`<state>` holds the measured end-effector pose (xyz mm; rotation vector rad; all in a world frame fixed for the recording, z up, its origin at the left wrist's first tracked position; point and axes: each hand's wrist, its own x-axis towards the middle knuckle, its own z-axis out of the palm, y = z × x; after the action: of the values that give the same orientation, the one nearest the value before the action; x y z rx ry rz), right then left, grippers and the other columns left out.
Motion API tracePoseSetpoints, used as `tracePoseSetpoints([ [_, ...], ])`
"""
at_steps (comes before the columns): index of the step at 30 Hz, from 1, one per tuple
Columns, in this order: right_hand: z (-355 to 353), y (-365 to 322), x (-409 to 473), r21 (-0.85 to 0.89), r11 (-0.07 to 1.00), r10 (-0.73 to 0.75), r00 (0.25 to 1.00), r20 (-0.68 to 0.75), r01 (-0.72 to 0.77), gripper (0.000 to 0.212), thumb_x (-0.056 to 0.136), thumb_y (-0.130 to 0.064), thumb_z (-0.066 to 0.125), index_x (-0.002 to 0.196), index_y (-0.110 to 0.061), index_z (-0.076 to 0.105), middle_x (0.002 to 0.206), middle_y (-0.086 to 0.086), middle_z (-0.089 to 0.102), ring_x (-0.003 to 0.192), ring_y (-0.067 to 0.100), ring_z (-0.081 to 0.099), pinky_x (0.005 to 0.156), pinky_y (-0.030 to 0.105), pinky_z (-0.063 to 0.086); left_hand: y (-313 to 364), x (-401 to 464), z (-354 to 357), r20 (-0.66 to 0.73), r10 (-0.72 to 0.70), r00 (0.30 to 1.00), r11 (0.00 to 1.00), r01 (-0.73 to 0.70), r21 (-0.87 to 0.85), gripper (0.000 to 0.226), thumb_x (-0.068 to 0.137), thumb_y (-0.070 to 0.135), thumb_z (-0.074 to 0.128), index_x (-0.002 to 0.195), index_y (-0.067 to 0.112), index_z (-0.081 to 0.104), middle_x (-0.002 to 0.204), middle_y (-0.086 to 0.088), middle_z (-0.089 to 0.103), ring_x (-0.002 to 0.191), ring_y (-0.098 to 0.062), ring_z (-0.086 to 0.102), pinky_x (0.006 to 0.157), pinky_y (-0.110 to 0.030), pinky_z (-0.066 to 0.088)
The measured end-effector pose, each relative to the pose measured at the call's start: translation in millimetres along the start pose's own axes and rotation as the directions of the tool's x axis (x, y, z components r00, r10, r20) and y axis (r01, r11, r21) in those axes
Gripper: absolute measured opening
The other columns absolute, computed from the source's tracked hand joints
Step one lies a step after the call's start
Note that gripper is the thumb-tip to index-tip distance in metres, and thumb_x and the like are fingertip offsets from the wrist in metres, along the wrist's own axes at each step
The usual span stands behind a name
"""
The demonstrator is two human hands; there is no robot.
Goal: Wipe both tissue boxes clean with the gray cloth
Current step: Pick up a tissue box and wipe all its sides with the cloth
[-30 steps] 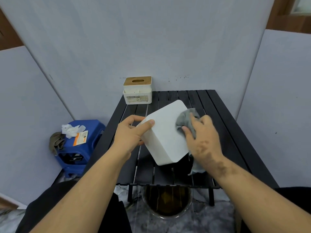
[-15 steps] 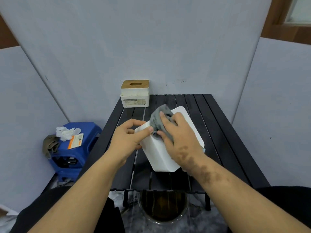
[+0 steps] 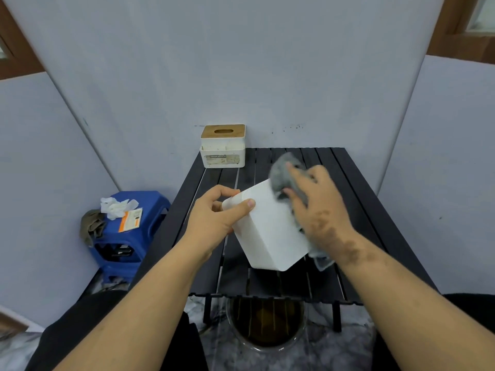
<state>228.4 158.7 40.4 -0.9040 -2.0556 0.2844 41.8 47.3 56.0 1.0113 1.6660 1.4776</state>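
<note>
A plain white tissue box [image 3: 270, 231] is tilted above the black slatted table [image 3: 356, 199]. My left hand [image 3: 214, 218] grips its left end, thumb across the near face. My right hand [image 3: 318, 210] presses the gray cloth [image 3: 284, 172] against the box's upper right side; the cloth bunches under my fingers and a corner hangs below my wrist. The hand is motion-blurred. A second tissue box [image 3: 223, 145], white with a wooden lid, stands at the table's far left corner.
A blue plastic stool [image 3: 150, 226] stands left of the table with crumpled white tissue, an orange packet and a brownish rag on it. A round dark bin [image 3: 267, 325] sits under the table's front edge. Gray wall panels enclose the table on three sides.
My right hand has swept the cloth from the box's upper left corner to its upper right side. The box has tipped so its near face shows more. My left hand keeps its grip.
</note>
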Motion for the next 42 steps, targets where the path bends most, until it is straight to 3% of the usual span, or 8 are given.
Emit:
tracePoseSetpoints([
  [3,-10,27,-6,0.008,0.977,0.215,0.976,-0.028,-0.215,0.042,0.096,-0.023,0.061,0.137,-0.016,0.056,0.098,0.006,0.043,0.074,0.007,0.046,0.076,0.020,0.045,-3,-2,-1,-0.026,-0.026,0.999,1.000,0.027,0.011,0.026,0.085,0.031,0.082,0.104,0.022,0.068,0.105,-0.016,0.069,0.098,-0.026,0.072,0.070,-0.033,0.065],
  [7,-8,32,-34,0.025,0.978,0.204,0.978,0.041,-0.205,0.035,0.096,-0.024,0.062,0.130,-0.015,0.059,0.086,-0.003,0.040,0.074,0.000,0.046,0.070,0.002,0.037,-5,-4,-9,-0.056,-0.067,0.996,0.997,0.065,-0.041,0.026,0.087,0.030,0.079,0.106,0.018,0.066,0.108,-0.019,0.066,0.100,-0.028,0.070,0.064,-0.031,0.063],
  [12,-18,43,-62,0.187,0.929,0.304,0.947,0.106,-0.319,0.009,0.093,-0.022,0.066,0.096,-0.031,0.065,0.082,-0.001,0.056,0.075,0.008,0.059,0.069,0.015,0.043,-14,-7,-20,-0.064,-0.092,0.994,0.987,0.083,-0.134,0.029,0.085,0.026,0.081,0.106,0.017,0.065,0.116,-0.027,0.065,0.103,-0.035,0.071,0.069,-0.039,0.063],
  [16,-38,39,-69,0.460,0.776,0.386,0.902,0.194,-0.431,0.023,0.091,-0.020,0.069,0.113,-0.024,0.071,0.100,-0.005,0.072,0.091,0.005,0.069,0.079,0.020,0.053,-21,-13,-27,0.034,0.101,0.994,0.992,-0.098,-0.074,0.063,0.060,0.037,0.088,0.116,0.029,0.061,0.121,-0.009,0.063,0.108,-0.029,0.067,0.085,-0.042,0.063],
  [25,-56,23,-55,0.622,0.707,0.304,0.939,0.160,-0.335,0.023,0.091,-0.006,0.066,0.110,-0.017,0.071,0.098,0.005,0.071,0.092,0.012,0.070,0.081,0.026,0.055,-26,-6,-23,0.372,0.162,0.914,0.986,-0.166,-0.020,0.104,0.057,0.024,0.089,0.147,0.025,0.037,0.144,-0.002,0.051,0.132,-0.013,0.056,0.102,-0.038,0.056],
  [31,-55,6,-54,0.554,0.812,0.136,0.983,0.122,-0.181,0.030,0.085,-0.002,0.072,0.114,-0.013,0.072,0.095,0.003,0.064,0.092,0.016,0.065,0.084,0.022,0.053,-14,0,-48,0.471,0.042,0.881,0.896,-0.242,0.372,0.107,0.062,0.029,0.091,0.145,0.049,0.027,0.148,0.021,0.045,0.144,-0.007,0.041,0.122,-0.048,0.036],
  [37,-55,-17,-61,0.499,0.863,-0.132,0.988,0.079,0.076,0.041,0.084,-0.012,0.072,0.125,-0.013,0.068,0.097,0.003,0.057,0.090,0.020,0.063,0.081,0.025,0.054,5,-15,-53,0.482,0.101,0.871,0.608,-0.437,0.663,0.120,0.068,0.044,0.090,0.155,0.049,0.006,0.146,0.026,0.021,0.134,-0.001,0.027,0.114,-0.031,0.031],
  [42,-47,-33,-70,0.350,0.905,-0.266,0.964,0.025,0.241,0.047,0.089,-0.023,0.065,0.136,-0.018,0.059,0.103,0.001,0.053,0.090,0.011,0.060,0.078,0.021,0.053,4,-17,-64,0.481,0.171,0.860,0.667,-0.461,0.586,0.104,0.065,0.049,0.092,0.141,0.063,0.021,0.142,0.034,0.030,0.132,0.014,0.032,0.106,-0.023,0.037],
])
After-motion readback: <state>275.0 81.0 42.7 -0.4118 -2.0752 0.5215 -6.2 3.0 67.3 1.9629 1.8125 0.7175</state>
